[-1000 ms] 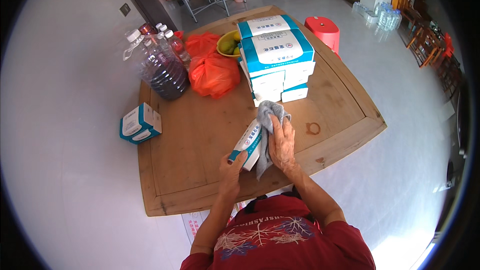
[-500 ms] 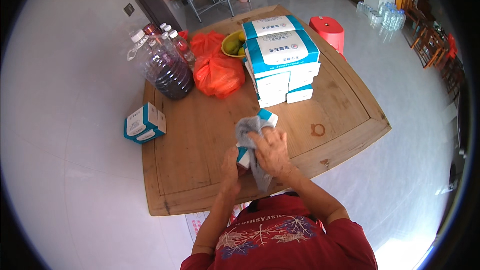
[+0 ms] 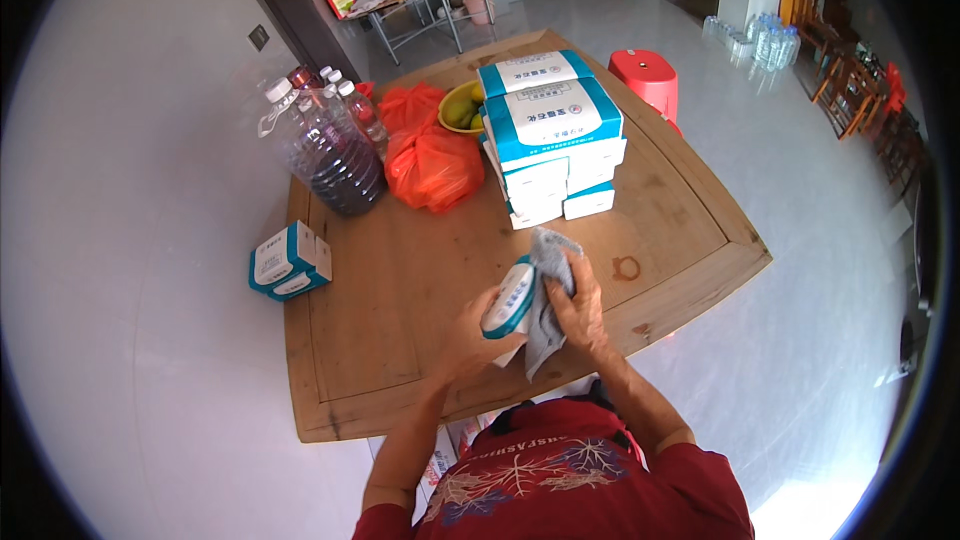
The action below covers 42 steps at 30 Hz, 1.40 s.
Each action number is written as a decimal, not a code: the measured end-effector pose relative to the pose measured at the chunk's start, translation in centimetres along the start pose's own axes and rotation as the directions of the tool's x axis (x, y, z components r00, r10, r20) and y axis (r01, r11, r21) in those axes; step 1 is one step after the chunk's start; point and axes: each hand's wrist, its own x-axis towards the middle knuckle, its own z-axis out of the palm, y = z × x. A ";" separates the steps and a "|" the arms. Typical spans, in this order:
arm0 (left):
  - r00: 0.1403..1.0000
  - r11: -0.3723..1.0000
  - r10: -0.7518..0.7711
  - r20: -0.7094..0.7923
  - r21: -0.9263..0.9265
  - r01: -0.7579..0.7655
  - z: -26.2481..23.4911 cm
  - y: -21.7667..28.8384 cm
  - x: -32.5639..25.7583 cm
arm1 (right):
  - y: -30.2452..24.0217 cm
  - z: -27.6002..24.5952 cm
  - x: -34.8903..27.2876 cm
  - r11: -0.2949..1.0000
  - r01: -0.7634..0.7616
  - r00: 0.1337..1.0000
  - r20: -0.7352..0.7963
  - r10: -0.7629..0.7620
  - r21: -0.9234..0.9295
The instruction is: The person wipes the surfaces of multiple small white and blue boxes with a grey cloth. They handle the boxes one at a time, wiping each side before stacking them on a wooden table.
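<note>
Both hands raised: left hand [image 3: 468,332] grips box [image 3: 510,297], right hand [image 3: 578,306] cloth [image 3: 548,285].

The stack of boxes [image 3: 552,145] is standing on the surface [image 3: 400,290] toward its far side, with the tied bags [image 3: 430,155] lying just to its left, the bowl of fruit [image 3: 458,108] sitting just behind those bags against the stack, and the bottles [image 3: 330,145] standing farther left at the far left corner. Well to the left of the stack, a pair of small boxes [image 3: 288,260] is hanging over the surface's left edge. Before the stack, at the near edge, the hands are holding a box [image 3: 510,297] and a cloth [image 3: 548,300] above the surface, left hand [image 3: 470,335] under the box, right hand [image 3: 580,310] on the cloth.
</note>
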 end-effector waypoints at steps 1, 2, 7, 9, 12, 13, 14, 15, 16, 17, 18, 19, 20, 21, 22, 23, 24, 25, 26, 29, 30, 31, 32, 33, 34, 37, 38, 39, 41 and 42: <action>0.997 0.998 0.066 0.042 0.007 -0.066 -0.3 0.2 0.7 | -0.8 0.1 -0.6 0.984 0.113 0.994 0.005 -0.113 -0.135; 0.988 0.992 0.127 0.083 0.014 -0.129 -0.5 0.2 1.4 | -1.9 0.2 -1.1 0.991 0.088 0.994 0.072 -0.081 -0.098; 0.949 0.993 0.118 0.293 -0.017 -0.119 -1.9 1.6 1.7 | -4.2 0.2 -2.2 0.938 0.312 0.933 0.237 -0.271 -0.153; 0.948 0.997 0.078 0.309 -0.050 -0.066 -2.2 2.1 0.7 | -4.3 0.2 -2.4 0.970 0.243 0.935 0.266 -0.234 -0.001; 0.983 0.996 0.068 0.169 -0.070 -0.057 -2.1 2.6 -0.9 | -4.2 -0.3 -1.7 0.931 -0.169 0.948 0.311 0.064 0.324; 0.992 0.999 0.027 0.123 -0.033 -0.023 -1.9 3.4 -1.7 | -3.8 -0.6 -1.4 0.908 -0.201 0.937 0.343 0.069 0.368; 0.997 1.000 -0.004 0.076 -0.001 0.004 -1.7 4.3 -2.1 | -3.4 -1.0 -0.8 0.885 -0.228 0.925 0.374 0.067 0.405; 0.997 0.999 0.043 0.060 -0.036 -0.041 -1.5 4.2 -2.1 | -3.4 -1.4 -0.1 0.860 -0.256 0.912 0.404 0.064 0.441; 0.995 0.994 0.090 0.043 -0.070 -0.087 -1.2 3.8 -2.2 | -3.7 -1.9 0.6 0.917 -0.176 0.918 0.396 0.022 0.357; 0.991 0.986 0.136 0.023 -0.105 -0.132 -0.8 3.3 -2.3 | -4.2 -2.4 1.3 0.884 -0.290 0.899 0.421 0.121 0.366; 0.964 0.964 0.264 -0.021 -0.025 -0.264 -0.3 2.6 -2.3 | -4.7 -2.8 1.9 0.837 -0.405 0.866 0.448 0.221 0.370; 0.956 0.955 0.287 -0.060 -0.066 -0.290 0.3 2.1 -2.3 | -5.2 -3.1 2.2 0.776 -0.512 0.821 0.475 0.316 0.369; 0.945 0.941 0.310 -0.101 -0.107 -0.320 0.7 1.9 -2.1 | -5.8 -3.3 2.6 0.828 -0.463 0.834 0.473 0.286 0.315; 0.933 0.925 0.330 -0.142 -0.146 -0.350 1.2 1.5 -1.9 | -6.5 -3.4 2.4 0.949 -0.228 0.876 0.471 0.103 0.218; 0.930 0.913 0.334 -0.156 -0.192 -0.360 1.6 1.1 -1.9 | -7.2 -3.4 1.9 0.993 0.031 0.869 0.488 -0.085 0.117; 0.933 0.905 0.334 -0.133 -0.232 -0.357 1.8 0.7 -2.1 | -7.5 -3.2 1.2 0.957 0.288 0.815 0.519 -0.257 0.021; 0.934 0.895 0.338 -0.116 -0.267 -0.357 1.9 0.4 -2.1 | -7.8 -2.4 0.4 0.912 0.407 0.774 0.550 -0.313 -0.055; 0.940 0.892 0.334 -0.066 -0.301 -0.338 2.0 -0.1 -2.3 | -8.4 -2.0 0.3 0.888 0.454 0.741 0.583 -0.334 -0.069; 0.942 0.888 0.334 -0.023 -0.329 -0.322 2.2 -0.4 -2.6 | -9.2 -1.7 0.2 0.861 0.503 0.702 0.617 -0.355 -0.077; 0.942 0.886 0.327 0.070 -0.370 -0.280 2.2 -1.4 -3.0 | -9.7 -1.4 0.3 0.828 0.546 0.699 0.614 -0.366 -0.129; 0.940 0.885 0.328 0.091 -0.378 -0.272 2.3 -1.7 -2.9 | -9.9 -1.4 0.5 0.829 0.530 0.725 0.600 -0.337 -0.176; 0.941 0.887 0.326 0.091 -0.373 -0.272 2.5 -1.8 -2.7 | -10.1 -1.3 0.8 0.830 0.513 0.750 0.585 -0.308 -0.221; 0.945 0.893 0.319 0.072 -0.358 -0.274 2.6 -2.0 -2.6 | -9.8 -1.2 1.6 0.805 0.528 0.765 0.564 -0.311 -0.272; 0.948 0.897 0.317 0.038 -0.337 -0.286 3.0 -1.6 -2.3 | -9.1 -1.2 2.2 0.904 0.382 0.827 0.508 -0.242 -0.192; 0.951 0.902 0.308 -0.010 -0.314 -0.296 3.1 -1.1 -2.3 | -8.0 -1.0 2.6 0.969 0.227 0.875 0.457 -0.160 -0.096; 0.941 0.907 0.280 -0.191 -0.267 -0.324 3.6 1.7 -2.5 | -6.7 -0.3 2.7 0.976 -0.208 0.918 0.357 0.175 0.057; 0.920 0.890 0.334 -0.204 -0.254 -0.379 3.4 1.4 -2.1 | -6.7 0.1 2.2 0.933 -0.347 0.901 0.310 0.304 0.094; 0.897 0.870 0.384 -0.219 -0.239 -0.431 3.3 1.0 -1.9 | -6.6 0.6 1.5 0.868 -0.477 0.861 0.271 0.431 0.138; 0.868 0.837 0.389 -0.310 -0.273 -0.473 3.5 0.6 -2.0 | -7.2 1.9 -0.7 0.909 -0.379 0.922 0.154 0.355 0.173; 0.852 0.819 0.391 -0.350 -0.290 -0.495 3.6 0.4 -2.0 | -6.7 2.6 -2.2 0.933 -0.317 0.947 0.105 0.303 0.170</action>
